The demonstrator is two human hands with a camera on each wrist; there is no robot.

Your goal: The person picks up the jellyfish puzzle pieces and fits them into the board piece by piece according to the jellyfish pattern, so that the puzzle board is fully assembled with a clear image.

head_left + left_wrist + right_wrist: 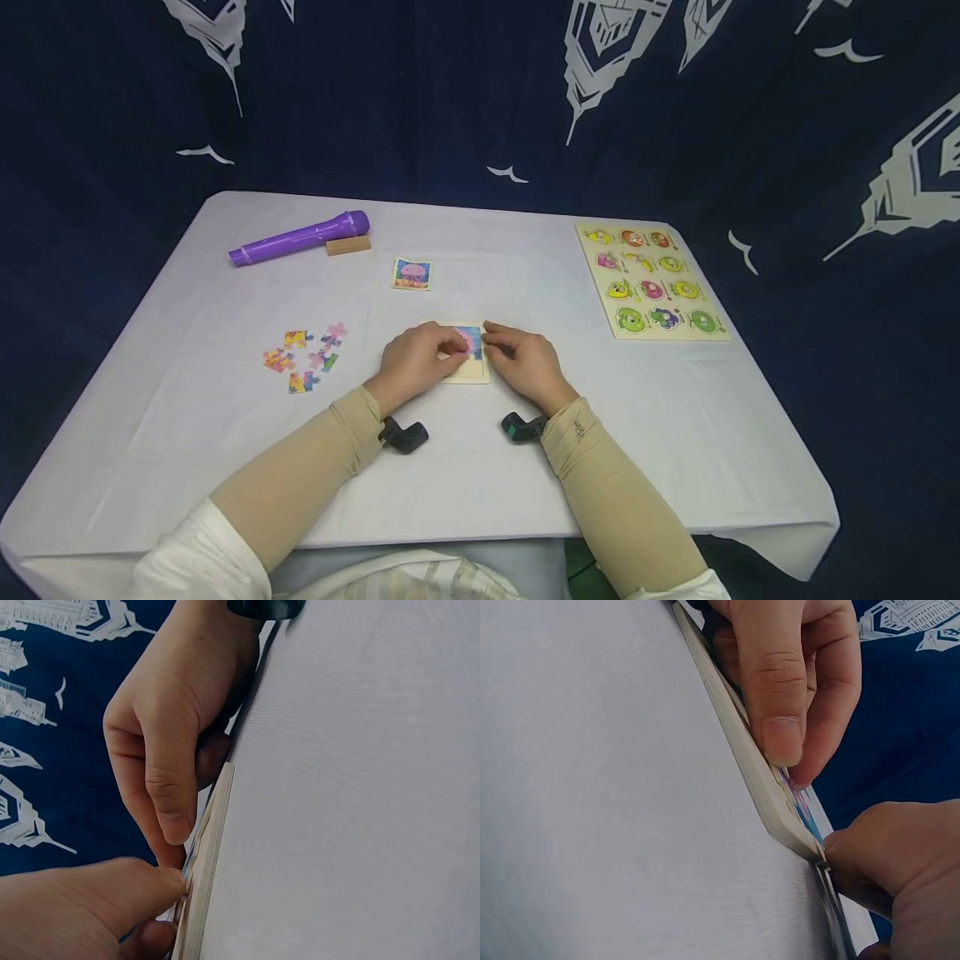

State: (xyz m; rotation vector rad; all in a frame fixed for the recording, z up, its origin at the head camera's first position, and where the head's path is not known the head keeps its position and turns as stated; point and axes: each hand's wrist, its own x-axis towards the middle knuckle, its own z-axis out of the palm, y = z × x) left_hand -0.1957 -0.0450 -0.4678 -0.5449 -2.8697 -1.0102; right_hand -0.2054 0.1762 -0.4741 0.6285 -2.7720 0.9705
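Observation:
A small jigsaw board (472, 377) with a cream border and a pink and blue picture lies between the hands. My left hand (420, 358) is over its left part, thumb and index fingertips close together on a jigsaw piece (466, 337). Those fingertips hide most of the piece. From the other side, my right hand (528, 367) touches the board's right edge with its thumb and index finger extended. In the right wrist view, the left thumb is just above the coloured picture (806, 810), and the right thumb meets the board's corner.
Several loose jigsaw pieces (296, 339) lie to the left. Beyond the board is a small picture card (412, 273). A purple microphone (300, 240) and a wooden block (348, 245) lie at the back left; a fruit puzzle board (652, 275) lies at the right.

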